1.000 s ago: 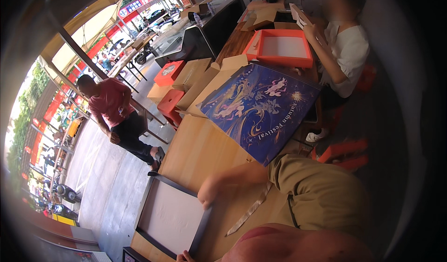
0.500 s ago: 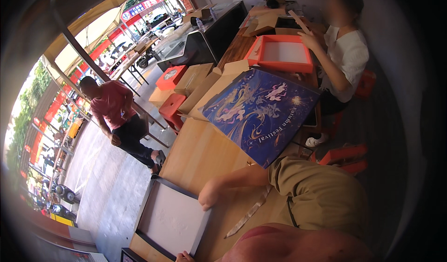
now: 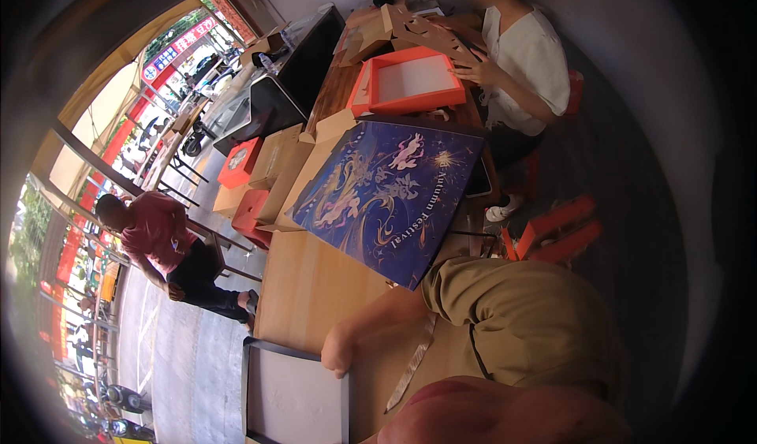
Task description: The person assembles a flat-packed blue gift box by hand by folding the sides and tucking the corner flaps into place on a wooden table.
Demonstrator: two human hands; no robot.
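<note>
The right hand (image 3: 339, 351) closes over the corner of a flat, black-rimmed, grey-lined box tray (image 3: 296, 397) lying on the pale wooden worktop (image 3: 315, 286), seemingly positioning it. The left hand is out of view, so its state cannot be told. Any further shift likely needs a steady corner grip.

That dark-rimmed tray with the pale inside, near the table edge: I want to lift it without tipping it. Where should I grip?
Probably by its dark rim, one hand on each long side. The tray lies flat and open-side up on the wooden table, so the raised rim gives the fingers an edge. One hand rests at its upper right corner; which hand is unclear. The opposite rim is free.
</note>
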